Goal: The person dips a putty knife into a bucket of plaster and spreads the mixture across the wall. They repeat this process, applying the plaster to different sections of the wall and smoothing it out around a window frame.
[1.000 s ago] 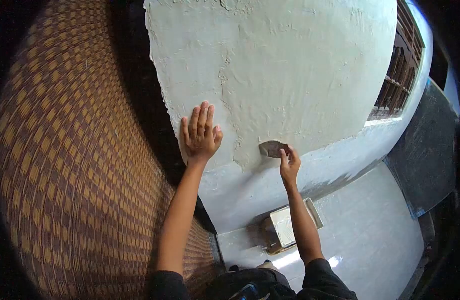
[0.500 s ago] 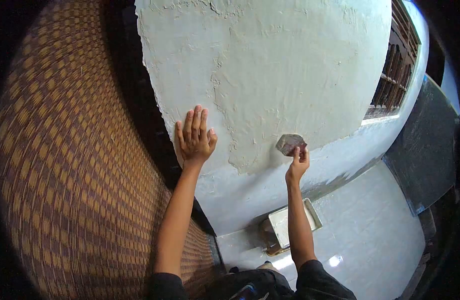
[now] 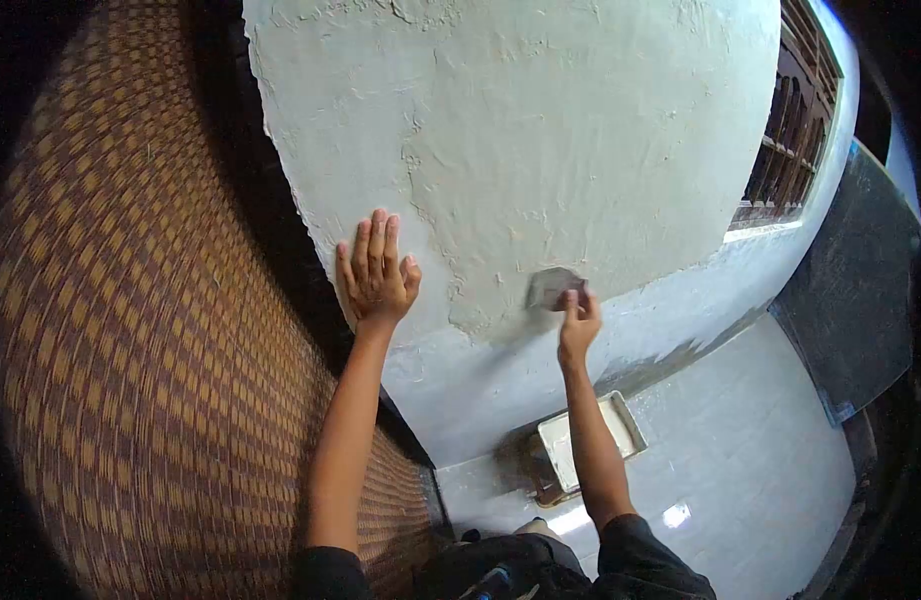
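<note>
My left hand [image 3: 381, 278] rests flat against the pale wall [image 3: 325, 110], near its ragged left edge, with fingers stretched upward and nothing in it. To the right, my right hand [image 3: 579, 328] pinches a flat, grey-brown scraper [image 3: 553, 289] between thumb and fingers. The scraper is blurred by motion and lies at or very near the lower part of a greenish-grey putty layer [image 3: 580, 150]. Contact along its far edge cannot be made out. Ridges and rough lumps of putty run down the layer's left border.
Below my right arm, a whitish rectangular tray [image 3: 628, 428] stands on a small stool [image 3: 548, 492] on the shiny tiled floor [image 3: 740, 430]. A woven brown mat [image 3: 170, 330] rises at the left. At right are a barred window [image 3: 795, 145] and a dark panel [image 3: 850, 290].
My right hand and the scraper have moved a little left along the wall. My left hand keeps its place on the wall while the whole view shifts slightly.
</note>
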The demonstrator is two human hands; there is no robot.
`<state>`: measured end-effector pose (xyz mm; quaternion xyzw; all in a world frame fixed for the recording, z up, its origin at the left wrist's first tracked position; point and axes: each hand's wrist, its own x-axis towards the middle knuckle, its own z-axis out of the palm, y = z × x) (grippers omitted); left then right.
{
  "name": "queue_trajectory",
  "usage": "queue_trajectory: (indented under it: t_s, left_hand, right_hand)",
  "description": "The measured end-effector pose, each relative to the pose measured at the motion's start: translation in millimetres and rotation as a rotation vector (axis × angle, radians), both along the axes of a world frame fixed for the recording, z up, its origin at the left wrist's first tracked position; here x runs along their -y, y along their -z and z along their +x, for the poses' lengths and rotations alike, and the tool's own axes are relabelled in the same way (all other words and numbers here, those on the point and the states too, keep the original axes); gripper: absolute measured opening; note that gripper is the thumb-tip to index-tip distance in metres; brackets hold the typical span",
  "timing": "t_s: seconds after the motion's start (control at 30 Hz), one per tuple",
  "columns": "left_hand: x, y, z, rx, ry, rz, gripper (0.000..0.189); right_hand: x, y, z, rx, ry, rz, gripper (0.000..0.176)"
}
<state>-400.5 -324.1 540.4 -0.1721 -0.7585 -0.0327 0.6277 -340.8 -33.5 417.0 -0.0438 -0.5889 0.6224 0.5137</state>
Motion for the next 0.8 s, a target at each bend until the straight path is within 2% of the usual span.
queue_trajectory:
  t_s: [0.03,0.07,0.1,0.17,0.2,0.23,0.3,0.37,0.43,0.5,0.57,0.63,0.7,0.77,0.8]
  left_hand:
    - [0.7,0.4,-1.0,-0.004,-0.007,0.001,0.055]
    - [0.7,3.0,-3.2,-0.006,-0.001,0.006,0.055]
    - [-0.1,2.4,-2.7,-0.006,0.005,0.009,0.055]
    - [-0.6,1.1,-2.3,-0.006,0.001,0.009,0.055]
    - [-1.3,1.6,-0.3,-0.001,0.001,0.010,0.055]
    - [-1.8,2.8,1.9,0.007,0.002,0.006,0.055]
    - [-1.4,0.5,1.1,-0.003,0.002,0.013,0.054]
    - [-0.9,0.1,-0.5,-0.036,-0.019,0.004,0.054]
    - [-1.6,0.6,-0.9,-0.045,-0.014,0.013,0.054]
    - [-2.1,0.4,0.2,-0.029,-0.024,0.014,0.054]
    - [-2.7,2.8,1.0,-0.014,-0.033,0.019,0.054]
    - [-1.5,2.8,0.5,-0.016,-0.055,0.019,0.055]
    - [-0.2,2.2,-2.0,-0.034,-0.057,0.012,0.055]
    - [-0.8,4.5,-2.2,-0.029,-0.046,0.021,0.055]
    - [-0.8,5.6,-2.1,-0.020,-0.034,0.019,0.056]
  right_hand:
    - [-4.4,-8.5,4.0,0.049,0.057,-0.169,0.028]
    - [-14.6,-2.0,-1.3,-0.082,0.038,-0.219,0.026]
    - [-11.6,-4.6,-2.6,-0.083,0.033,-0.220,0.026]
    - [-4.6,-5.3,-2.5,-0.109,-0.073,-0.112,0.028]
    - [-3.2,-7.5,-1.2,-0.029,-0.128,0.014,0.031]
    - [-2.6,-10.8,-1.4,0.009,-0.078,0.071,0.031]
    - [-5.1,-26.8,6.7,-0.019,0.008,-0.141,0.030]
    - [-21.1,-18.7,4.4,-0.080,0.047,-0.191,0.030]
    - [-17.0,-11.5,-0.7,-0.139,-0.010,-0.195,0.025]
    - [-10.1,0.7,-7.3,-0.015,-0.098,-0.010,0.023]
    - [-18.0,-1.1,-10.8,-0.064,-0.027,0.020,0.025]
    - [-30.7,-19.0,0.0,-0.047,0.059,-0.293,0.025]
    - [-28.7,-21.5,0.3,-0.089,0.054,-0.332,0.025]
    - [-17.5,-4.8,-8.9,-0.098,-0.064,0.058,0.026]
    - [-14.2,-8.3,-5.9,-0.053,-0.013,0.282,0.027]
